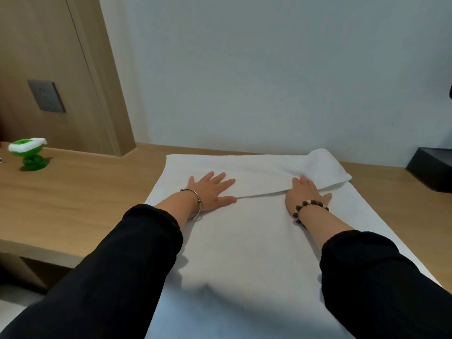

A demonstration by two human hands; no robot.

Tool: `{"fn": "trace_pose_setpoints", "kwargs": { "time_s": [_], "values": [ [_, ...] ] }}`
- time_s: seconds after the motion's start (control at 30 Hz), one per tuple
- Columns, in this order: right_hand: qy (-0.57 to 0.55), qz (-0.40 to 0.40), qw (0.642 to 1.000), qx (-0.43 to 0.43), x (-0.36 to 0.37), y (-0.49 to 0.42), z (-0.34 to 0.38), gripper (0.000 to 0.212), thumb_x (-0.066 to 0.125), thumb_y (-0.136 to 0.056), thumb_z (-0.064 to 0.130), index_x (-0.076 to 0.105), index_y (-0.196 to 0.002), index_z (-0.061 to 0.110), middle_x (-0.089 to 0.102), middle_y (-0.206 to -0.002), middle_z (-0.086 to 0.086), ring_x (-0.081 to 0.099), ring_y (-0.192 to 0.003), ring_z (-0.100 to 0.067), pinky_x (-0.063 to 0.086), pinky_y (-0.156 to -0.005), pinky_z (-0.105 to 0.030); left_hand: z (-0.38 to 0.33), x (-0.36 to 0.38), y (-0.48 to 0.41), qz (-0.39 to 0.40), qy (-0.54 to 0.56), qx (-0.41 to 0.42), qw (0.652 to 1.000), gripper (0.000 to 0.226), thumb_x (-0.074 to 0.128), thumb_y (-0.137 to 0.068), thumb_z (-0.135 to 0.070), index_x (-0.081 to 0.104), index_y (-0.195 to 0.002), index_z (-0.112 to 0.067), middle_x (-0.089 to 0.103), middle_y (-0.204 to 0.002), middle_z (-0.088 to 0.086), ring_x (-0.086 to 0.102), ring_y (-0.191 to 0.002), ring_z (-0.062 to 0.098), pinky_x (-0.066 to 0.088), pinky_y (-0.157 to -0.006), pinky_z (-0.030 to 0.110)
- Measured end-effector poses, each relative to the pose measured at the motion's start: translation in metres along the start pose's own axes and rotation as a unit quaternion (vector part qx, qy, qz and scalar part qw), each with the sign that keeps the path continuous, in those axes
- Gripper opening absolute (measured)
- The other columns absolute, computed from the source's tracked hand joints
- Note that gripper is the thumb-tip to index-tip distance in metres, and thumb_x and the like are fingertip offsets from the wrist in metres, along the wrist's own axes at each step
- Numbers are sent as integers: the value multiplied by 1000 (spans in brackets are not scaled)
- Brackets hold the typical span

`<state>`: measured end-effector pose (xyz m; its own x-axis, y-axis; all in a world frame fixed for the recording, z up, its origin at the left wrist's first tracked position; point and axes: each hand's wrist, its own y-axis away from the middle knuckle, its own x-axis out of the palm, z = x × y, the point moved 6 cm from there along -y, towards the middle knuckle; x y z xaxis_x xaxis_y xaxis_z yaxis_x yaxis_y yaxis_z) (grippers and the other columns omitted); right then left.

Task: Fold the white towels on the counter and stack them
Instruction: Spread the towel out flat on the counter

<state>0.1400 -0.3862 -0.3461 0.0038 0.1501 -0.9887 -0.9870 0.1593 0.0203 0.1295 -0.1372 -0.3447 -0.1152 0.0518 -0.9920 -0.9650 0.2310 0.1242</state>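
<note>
White towel (244, 241): spread flat on wooden table (73, 204), far edge folded back toward the person. Left hand (210, 192): palm down on the folded flap, fingers (220, 178) straight and spread apart. Right hand (305, 195): flat at the flap's edge, fingers straight, close together, touching the raised fold.
</note>
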Motion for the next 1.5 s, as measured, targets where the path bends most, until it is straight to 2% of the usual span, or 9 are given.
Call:
{"fn": "trace_pose_setpoints", "kwargs": {
  "time_s": [0.2,0.33,0.5,0.63,0.83,0.93,1.03,1.13,1.5],
  "values": [
    [16,-21,999,21,-8,-35,6,54,24,-95,15,20,-148,23,7,-158,5,5,-144,-16,9,-112,-59,-1,-21,-44,-19,-57,44,997,52,23,-99,-50,16,-148,-34,20,-155,-5,20,-142,21,25,-111,48],
    [131,-59,989,39,-27,-41,-1,51,41,-94,24,32,-144,27,12,-157,0,3,-144,-24,6,-110,-62,3,-40,-30,-99,-160,49,981,37,35,-93,-22,39,-130,-24,56,-120,0,59,-101,28,44,-77,34],
    [87,-185,979,-2,-83,-24,10,33,43,-90,9,55,-118,22,57,-122,3,29,-136,-19,-1,-111,-62,13,-90,10,-248,-114,-48,961,37,43,-81,6,48,-110,-15,56,-107,6,60,-89,29,36,-60,34],
    [16,-286,958,-17,-127,17,7,25,44,-83,-2,57,-96,16,55,-86,0,46,-116,-22,-1,-114,-59,0,-119,50,-294,-129,-40,946,36,41,-82,7,50,-110,-14,54,-108,6,59,-86,29,33,-56,32],
    [-43,-323,944,-54,-137,98,-16,28,47,-75,-5,61,-89,14,58,-90,-5,47,-112,-25,-4,-112,-58,-25,-117,138,-357,-96,-18,929,36,44,-80,6,56,-107,-13,59,-107,6,59,-86,30,31,-56,32],
    [-91,-351,926,-104,-116,147,-39,31,50,-69,-11,65,-87,10,63,-95,-9,48,-113,-28,-4,-111,-59,-49,-92,187,-396,-72,53,914,33,51,-60,17,62,-82,-6,61,-82,12,58,-73,32,34,-57,34],
    [-35,-273,952,-136,-74,179,-47,37,50,-79,-6,64,-107,14,60,-123,-5,35,-134,-24,-5,-110,-58,-53,-40,203,-284,-66,11,956,39,43,-77,3,58,-108,-16,57,-108,4,53,-104,27,33,-78,33],
    [19,-94,989,-110,-22,184,-59,49,37,-94,15,35,-141,29,20,-156,3,6,-145,-18,-1,-111,-58,-44,11,204,-126,46,-46,990,53,37,-96,-28,23,-148,-26,24,-154,3,26,-139,25,28,-107,41],
    [24,14,992,-126,-4,117,-57,55,27,-97,42,11,-149,35,1,-159,6,1,-146,-18,4,-113,-56,-13,18,138,-70,30,-48,996,59,29,-98,-40,0,-149,-38,2,-159,-5,3,-146,19,8,-115,46]
  ]
}}
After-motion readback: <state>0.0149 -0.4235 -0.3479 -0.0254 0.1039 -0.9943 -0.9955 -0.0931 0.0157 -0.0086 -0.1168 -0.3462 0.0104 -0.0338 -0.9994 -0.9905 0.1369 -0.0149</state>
